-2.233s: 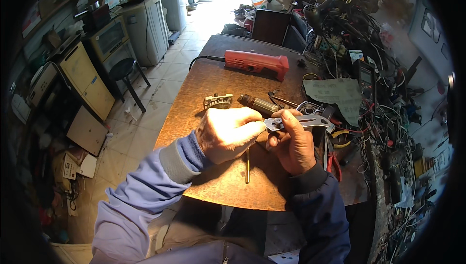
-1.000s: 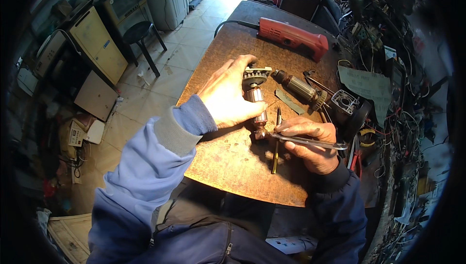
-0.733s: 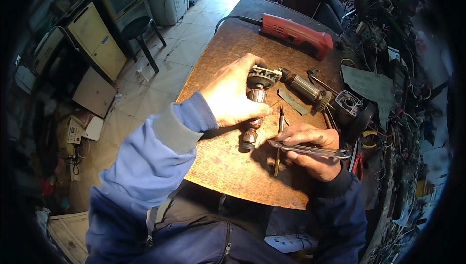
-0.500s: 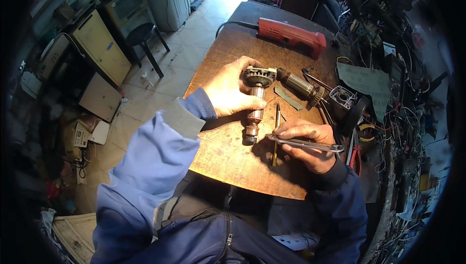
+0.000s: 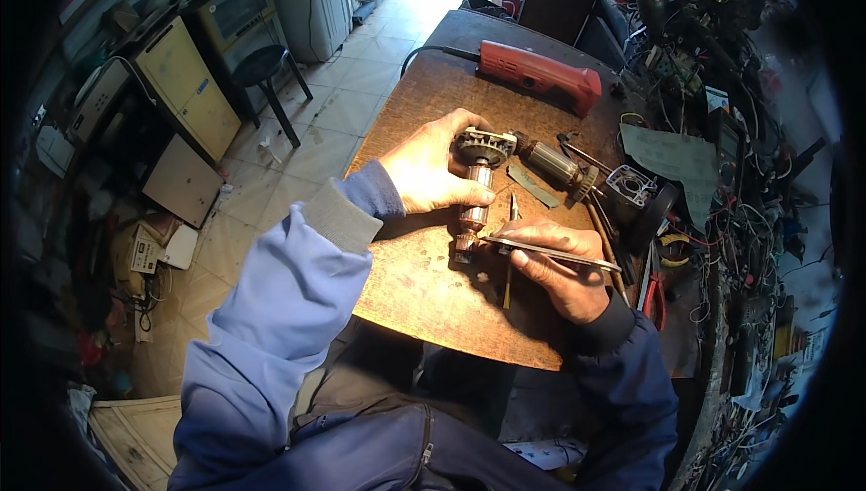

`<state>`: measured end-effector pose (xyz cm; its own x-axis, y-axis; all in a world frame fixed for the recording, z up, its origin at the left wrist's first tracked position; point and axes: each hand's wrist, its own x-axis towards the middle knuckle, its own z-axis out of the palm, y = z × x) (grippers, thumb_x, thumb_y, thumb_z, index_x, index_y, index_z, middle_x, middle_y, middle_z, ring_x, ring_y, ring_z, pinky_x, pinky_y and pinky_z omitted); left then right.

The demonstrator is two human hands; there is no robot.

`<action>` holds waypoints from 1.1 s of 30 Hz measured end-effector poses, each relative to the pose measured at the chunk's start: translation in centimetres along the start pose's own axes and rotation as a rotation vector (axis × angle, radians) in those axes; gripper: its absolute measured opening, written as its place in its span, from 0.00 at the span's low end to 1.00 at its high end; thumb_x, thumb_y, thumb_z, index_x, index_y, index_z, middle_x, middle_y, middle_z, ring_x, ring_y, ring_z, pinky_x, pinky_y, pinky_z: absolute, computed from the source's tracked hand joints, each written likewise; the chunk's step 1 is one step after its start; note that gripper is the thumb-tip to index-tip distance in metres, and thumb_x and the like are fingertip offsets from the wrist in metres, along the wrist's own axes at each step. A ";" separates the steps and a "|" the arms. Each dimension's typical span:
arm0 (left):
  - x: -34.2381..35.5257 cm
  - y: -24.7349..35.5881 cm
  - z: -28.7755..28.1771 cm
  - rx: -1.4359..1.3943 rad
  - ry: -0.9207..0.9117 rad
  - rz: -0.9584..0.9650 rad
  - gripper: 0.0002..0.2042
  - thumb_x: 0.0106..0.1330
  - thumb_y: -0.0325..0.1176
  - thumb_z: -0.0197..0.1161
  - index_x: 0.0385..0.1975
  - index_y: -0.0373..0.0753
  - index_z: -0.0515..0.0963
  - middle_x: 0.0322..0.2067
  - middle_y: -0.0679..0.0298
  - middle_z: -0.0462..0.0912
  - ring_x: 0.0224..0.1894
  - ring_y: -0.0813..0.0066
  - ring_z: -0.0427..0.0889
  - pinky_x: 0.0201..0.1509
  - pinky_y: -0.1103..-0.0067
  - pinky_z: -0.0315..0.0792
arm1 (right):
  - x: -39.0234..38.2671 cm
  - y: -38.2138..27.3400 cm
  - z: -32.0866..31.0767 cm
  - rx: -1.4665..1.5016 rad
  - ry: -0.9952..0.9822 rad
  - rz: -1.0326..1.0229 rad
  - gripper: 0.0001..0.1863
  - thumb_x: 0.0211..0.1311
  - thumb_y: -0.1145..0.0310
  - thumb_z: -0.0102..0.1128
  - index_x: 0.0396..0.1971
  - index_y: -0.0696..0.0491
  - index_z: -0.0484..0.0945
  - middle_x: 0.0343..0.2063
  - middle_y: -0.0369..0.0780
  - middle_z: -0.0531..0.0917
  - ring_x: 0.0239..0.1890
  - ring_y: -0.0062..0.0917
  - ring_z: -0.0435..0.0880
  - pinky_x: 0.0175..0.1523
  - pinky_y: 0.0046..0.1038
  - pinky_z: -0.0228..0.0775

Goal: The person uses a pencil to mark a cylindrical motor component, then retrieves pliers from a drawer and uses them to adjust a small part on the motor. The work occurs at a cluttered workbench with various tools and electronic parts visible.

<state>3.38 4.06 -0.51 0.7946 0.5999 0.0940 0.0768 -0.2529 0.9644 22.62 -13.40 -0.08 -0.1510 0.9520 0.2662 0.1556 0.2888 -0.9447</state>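
My left hand (image 5: 428, 175) is closed on an upright-pointing motor armature (image 5: 474, 218) with copper windings and a fan-and-bracket end (image 5: 483, 148) at the top. My right hand (image 5: 568, 274) grips a flat slotted silver metal tool (image 5: 586, 262); its tip is at the copper commutator near the armature's lower end. A thin yellow rod (image 5: 508, 296) lies on the wooden table (image 5: 424, 301) under that hand. A second armature (image 5: 555, 162) lies behind, beside a small green-grey strip (image 5: 532, 185) and a cast metal housing (image 5: 631, 187).
A red power-tool body (image 5: 537, 76) with black cord lies at the table's back. Paper sheet (image 5: 667, 166), red-handled pliers (image 5: 654, 301) and tangled wires and parts (image 5: 686, 49) crowd the right. A black stool (image 5: 266, 67) and cabinets (image 5: 185, 85) stand on the left.
Since the earliest frame, my left hand has left the metal tool and taken hold of the armature. Over the last half second, my right hand moved left, bringing the tool's tip to the commutator.
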 end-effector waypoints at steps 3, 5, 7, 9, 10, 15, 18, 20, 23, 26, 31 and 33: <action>-0.2 0.3 0.1 -0.014 -0.001 -0.036 0.37 0.53 0.26 0.80 0.62 0.33 0.66 0.54 0.58 0.75 0.54 0.69 0.78 0.61 0.71 0.77 | 0.0 -0.3 0.1 -0.098 -0.007 -0.025 0.12 0.65 0.79 0.65 0.48 0.62 0.84 0.43 0.46 0.86 0.45 0.27 0.86 0.51 0.25 0.78; -0.2 0.2 0.1 0.019 0.030 0.014 0.35 0.53 0.27 0.79 0.60 0.32 0.66 0.43 0.59 0.79 0.47 0.72 0.80 0.56 0.73 0.78 | 0.0 -0.2 0.2 -0.134 0.014 -0.043 0.12 0.65 0.79 0.66 0.48 0.60 0.84 0.43 0.46 0.86 0.45 0.28 0.87 0.50 0.26 0.79; -0.2 0.0 0.2 0.031 0.056 0.049 0.34 0.53 0.27 0.79 0.59 0.31 0.66 0.38 0.60 0.82 0.43 0.73 0.82 0.53 0.74 0.79 | 0.1 0.2 0.5 -0.188 0.008 -0.118 0.13 0.64 0.79 0.67 0.48 0.59 0.85 0.43 0.46 0.87 0.44 0.29 0.87 0.49 0.26 0.80; -0.1 -0.3 0.2 0.025 0.074 0.073 0.35 0.53 0.27 0.79 0.59 0.30 0.66 0.38 0.60 0.82 0.43 0.73 0.82 0.53 0.73 0.79 | 0.1 0.9 0.7 -0.268 0.005 -0.243 0.14 0.61 0.80 0.68 0.48 0.58 0.85 0.43 0.47 0.87 0.41 0.31 0.88 0.46 0.27 0.81; 0.0 -0.2 0.2 0.014 0.061 0.052 0.35 0.53 0.28 0.79 0.59 0.30 0.66 0.38 0.60 0.82 0.43 0.72 0.82 0.53 0.73 0.79 | 0.0 0.7 0.9 -0.313 0.007 -0.267 0.15 0.61 0.82 0.67 0.48 0.58 0.85 0.43 0.47 0.87 0.40 0.31 0.89 0.44 0.26 0.82; -0.1 0.4 0.0 0.033 0.030 -0.033 0.37 0.52 0.26 0.80 0.61 0.32 0.66 0.53 0.57 0.75 0.53 0.68 0.79 0.60 0.71 0.77 | -0.2 0.2 0.9 -0.305 -0.005 -0.226 0.16 0.61 0.82 0.66 0.49 0.58 0.84 0.43 0.48 0.87 0.41 0.32 0.89 0.45 0.26 0.81; 0.0 0.4 0.1 0.059 0.044 -0.031 0.37 0.51 0.26 0.80 0.61 0.32 0.66 0.53 0.57 0.75 0.52 0.69 0.79 0.60 0.71 0.77 | 0.1 0.3 0.6 -0.271 0.012 -0.207 0.16 0.61 0.82 0.66 0.50 0.58 0.84 0.43 0.48 0.86 0.42 0.33 0.89 0.46 0.27 0.81; 0.0 0.5 0.2 0.067 0.047 -0.033 0.37 0.51 0.26 0.80 0.61 0.32 0.66 0.52 0.57 0.75 0.52 0.69 0.79 0.59 0.71 0.77 | 0.0 0.6 0.5 -0.298 -0.010 -0.240 0.16 0.60 0.82 0.67 0.50 0.59 0.84 0.44 0.49 0.86 0.43 0.34 0.89 0.47 0.27 0.81; 0.0 0.6 0.3 0.044 0.040 -0.022 0.37 0.51 0.26 0.80 0.61 0.32 0.67 0.51 0.58 0.76 0.51 0.69 0.79 0.59 0.71 0.78 | -0.1 0.6 0.7 -0.327 -0.012 -0.274 0.17 0.59 0.82 0.68 0.49 0.59 0.84 0.44 0.49 0.86 0.43 0.36 0.89 0.46 0.28 0.82; 0.0 0.3 0.2 0.041 0.043 -0.026 0.37 0.51 0.26 0.80 0.61 0.32 0.67 0.50 0.58 0.77 0.51 0.70 0.80 0.58 0.71 0.78 | 0.0 0.7 0.8 -0.316 -0.005 -0.263 0.17 0.60 0.83 0.67 0.49 0.58 0.84 0.44 0.49 0.86 0.41 0.35 0.90 0.45 0.28 0.82; 0.0 0.4 0.2 0.048 0.040 -0.042 0.37 0.51 0.26 0.80 0.61 0.32 0.67 0.48 0.58 0.78 0.49 0.70 0.80 0.58 0.71 0.78 | -0.2 0.7 1.2 -0.352 0.012 -0.265 0.16 0.61 0.83 0.66 0.49 0.58 0.84 0.43 0.49 0.87 0.39 0.30 0.90 0.41 0.25 0.82; -0.1 0.5 0.2 0.048 0.041 -0.047 0.37 0.51 0.26 0.80 0.61 0.32 0.67 0.48 0.59 0.79 0.49 0.70 0.80 0.58 0.71 0.78 | -0.6 0.8 1.3 -0.376 0.019 -0.201 0.16 0.62 0.82 0.64 0.50 0.58 0.84 0.42 0.48 0.88 0.34 0.26 0.89 0.36 0.22 0.81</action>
<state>3.44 3.74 -0.06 0.7641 0.6423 0.0598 0.1434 -0.2595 0.9551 21.52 -13.89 -1.25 -0.1970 0.8737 0.4449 0.4708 0.4823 -0.7387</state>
